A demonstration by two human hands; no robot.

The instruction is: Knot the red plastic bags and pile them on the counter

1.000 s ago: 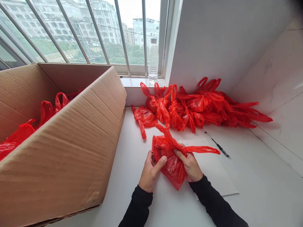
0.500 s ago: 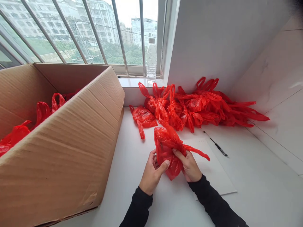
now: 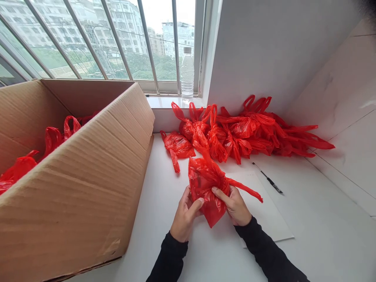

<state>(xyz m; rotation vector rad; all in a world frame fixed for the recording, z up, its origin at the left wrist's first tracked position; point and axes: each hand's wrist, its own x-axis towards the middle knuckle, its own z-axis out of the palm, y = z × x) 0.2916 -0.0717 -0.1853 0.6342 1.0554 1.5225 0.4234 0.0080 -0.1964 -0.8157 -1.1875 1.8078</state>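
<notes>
Between my two hands is a red plastic bag (image 3: 210, 184), knotted, with one handle end sticking out to the right and another toward the back. My left hand (image 3: 185, 215) grips its left side, thumb on top and fingers underneath. On the right, my right hand (image 3: 233, 205) pinches the bag near the knot with the thumb on top. Something darker shows faintly through the thin plastic; I cannot make out what. Just behind lies another red bag (image 3: 178, 145), flat on the white table (image 3: 152, 219).
A large cardboard box (image 3: 88, 176) with red bags inside stands at left. Several knotted red bags (image 3: 249, 129) are heaped along the wall. A black pen (image 3: 274, 185) and white paper (image 3: 264, 211) lie at right. A water bottle (image 3: 187, 74) stands on the windowsill.
The bag has shifted slightly left and is spread flatter, its lower corner a little nearer me. My left hand has moved slightly left; the right keeps its grip.
</notes>
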